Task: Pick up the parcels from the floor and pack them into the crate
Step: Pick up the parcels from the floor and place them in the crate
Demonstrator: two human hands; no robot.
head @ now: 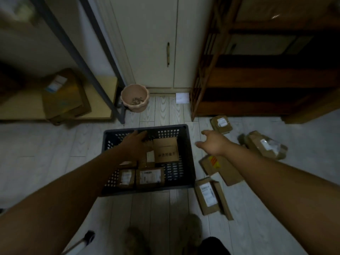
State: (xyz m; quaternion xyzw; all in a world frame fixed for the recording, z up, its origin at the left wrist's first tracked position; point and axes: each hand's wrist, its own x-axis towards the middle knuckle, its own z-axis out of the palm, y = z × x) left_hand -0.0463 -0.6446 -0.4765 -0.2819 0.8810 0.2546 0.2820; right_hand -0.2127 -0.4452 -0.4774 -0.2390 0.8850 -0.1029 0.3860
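Dim indoor view with muted colours. The pale floor [161, 107] just beyond the fingers [140, 136] is brightest; the wooden shelf [257, 80] to their right sinks into deep shadow. Straight lines bow near the edges, and everything far left of the fingers is blurred.

**Crate [188, 162] mid-floor, loose parcels to its right**

The crate stands on the floor [55, 144] before a cabinet [152, 43], with a pot [135, 98] behind its far left corner. Inside, a box [166, 150] sits far right and two labelled parcels [150, 177] lie side by side against the near wall (the left hand [137, 142] covers the far left part). Right of the crate lie a far parcel [221, 124] by the wooden shelf unit [257, 80], an outer parcel [266, 145] farther right, a flat parcel [220, 168] under the right hand [211, 142], and a near parcel [207, 196]. At left, a shelved parcel [64, 96] rests on a low shelf [103, 100].
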